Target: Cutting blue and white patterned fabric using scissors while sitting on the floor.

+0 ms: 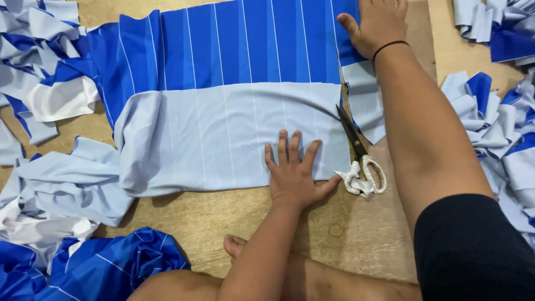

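Observation:
A striped cloth, dark blue at the far half and pale blue at the near half, lies spread flat on a wooden board. My left hand presses flat on the cloth's near right corner, fingers spread. My right hand lies flat on the far right edge of the dark blue part, with a black band on the wrist. Black scissors with cloth-wrapped handles rest on the board just right of the cloth's edge, between my two hands, untouched.
Piles of blue and pale cloth pieces lie at the left, near left and right. A narrow cut strip lies under my right forearm. My bare leg is at the bottom.

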